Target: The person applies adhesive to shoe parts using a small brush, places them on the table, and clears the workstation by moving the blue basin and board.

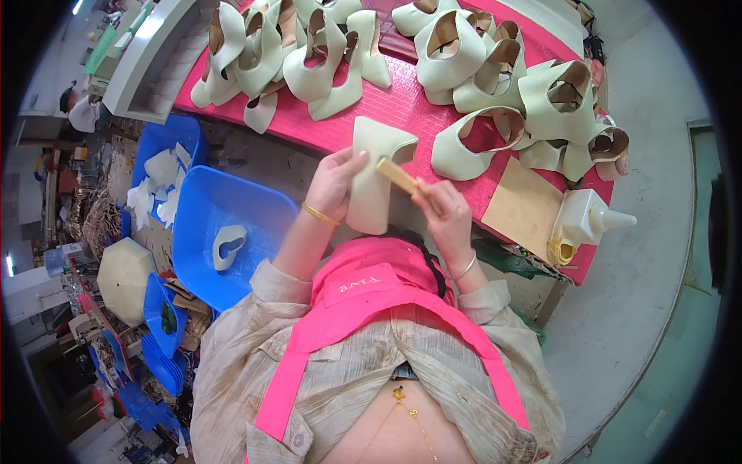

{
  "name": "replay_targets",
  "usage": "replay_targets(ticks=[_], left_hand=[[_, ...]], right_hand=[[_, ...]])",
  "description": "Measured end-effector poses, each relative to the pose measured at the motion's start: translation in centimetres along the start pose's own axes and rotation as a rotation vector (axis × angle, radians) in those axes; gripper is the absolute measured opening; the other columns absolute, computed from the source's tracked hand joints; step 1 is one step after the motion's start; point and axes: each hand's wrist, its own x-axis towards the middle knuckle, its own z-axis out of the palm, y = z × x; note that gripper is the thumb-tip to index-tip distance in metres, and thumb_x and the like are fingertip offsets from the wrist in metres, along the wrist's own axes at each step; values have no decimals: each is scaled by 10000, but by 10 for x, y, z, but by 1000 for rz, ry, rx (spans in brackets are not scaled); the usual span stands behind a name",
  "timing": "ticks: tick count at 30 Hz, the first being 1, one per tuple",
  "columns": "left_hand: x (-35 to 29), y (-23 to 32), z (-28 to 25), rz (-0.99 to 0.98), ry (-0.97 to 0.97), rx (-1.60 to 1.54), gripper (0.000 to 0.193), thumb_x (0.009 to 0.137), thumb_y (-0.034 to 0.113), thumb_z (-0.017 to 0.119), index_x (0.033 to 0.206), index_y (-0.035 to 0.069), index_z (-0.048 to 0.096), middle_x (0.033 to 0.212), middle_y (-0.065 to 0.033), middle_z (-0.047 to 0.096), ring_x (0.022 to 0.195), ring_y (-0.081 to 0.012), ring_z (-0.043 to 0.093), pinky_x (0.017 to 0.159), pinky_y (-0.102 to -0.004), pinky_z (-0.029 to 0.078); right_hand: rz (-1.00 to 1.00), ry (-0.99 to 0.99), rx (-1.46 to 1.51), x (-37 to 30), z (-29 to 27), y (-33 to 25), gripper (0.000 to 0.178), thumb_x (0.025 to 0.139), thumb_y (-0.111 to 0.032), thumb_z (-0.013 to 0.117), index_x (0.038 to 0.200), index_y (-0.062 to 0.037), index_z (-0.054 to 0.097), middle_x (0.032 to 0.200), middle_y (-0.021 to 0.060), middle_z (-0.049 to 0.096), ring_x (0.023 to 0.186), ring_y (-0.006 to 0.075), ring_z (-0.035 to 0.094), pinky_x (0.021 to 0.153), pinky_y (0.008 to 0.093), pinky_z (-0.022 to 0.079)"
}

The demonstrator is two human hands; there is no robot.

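Note:
My left hand grips a pale cream-green shoe upper by its left side, thumb on top, holding it up in front of my apron. In my right hand is a flat, tan wooden tool, gripped toward its lower end. Its far end meets the upper's surface near the curved opening. Whether that end carries bristles cannot be made out. Beyond my hands, several similar shoe uppers are heaped in two groups on a pink-covered table.
A white squeeze bottle with a pointed nozzle stands by a tan board at the table's right. Left of me, a blue tub holds one pale upper; another blue tub contains pale scraps. A round stool top is further left.

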Motion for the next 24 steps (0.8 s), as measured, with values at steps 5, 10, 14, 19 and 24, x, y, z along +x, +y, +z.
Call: replay_targets(ticks=[5, 10, 14, 19, 24], left_hand=[[0, 5, -14, -50, 87, -81, 199, 826, 101, 453, 963, -36, 497, 879, -109, 567, 743, -168, 574, 666, -281, 478], [15, 10, 2, 17, 35, -124, 205, 830, 110, 447, 987, -18, 485, 868, -100, 566, 758, -178, 575, 683, -299, 480], [40, 20, 31, 34, -46, -23, 211, 830, 124, 455, 994, -6, 480, 890, -91, 556, 772, -177, 567, 674, -305, 478], [106, 51, 116, 203, -324, -156, 237, 820, 170, 489, 1007, 24, 479, 892, -64, 555, 781, -146, 559, 690, -279, 471], [225, 36, 135, 296, -358, -262, 257, 813, 154, 493, 1027, 14, 471, 924, -80, 549, 822, -178, 547, 739, -310, 453]], right_hand=[[73, -67, 71, -19, 4, 4, 206, 705, -135, 593, 899, -70, 588, 691, 75, 509, 585, 233, 486, 541, 315, 373], [2, -23, 86, 17, 9, -6, 246, 697, -107, 592, 937, -61, 565, 683, 97, 490, 603, 254, 480, 553, 334, 371], [59, -35, -18, -29, -9, 14, 232, 673, -100, 613, 895, -43, 575, 702, 87, 514, 630, 253, 498, 569, 329, 380], [263, 171, 82, -46, -49, 35, 169, 692, -60, 607, 849, -3, 575, 718, 93, 529, 642, 201, 516, 589, 280, 405], [448, 248, 27, -64, -93, 42, 156, 707, -38, 603, 846, 22, 564, 687, 62, 514, 643, 120, 483, 588, 232, 400]])
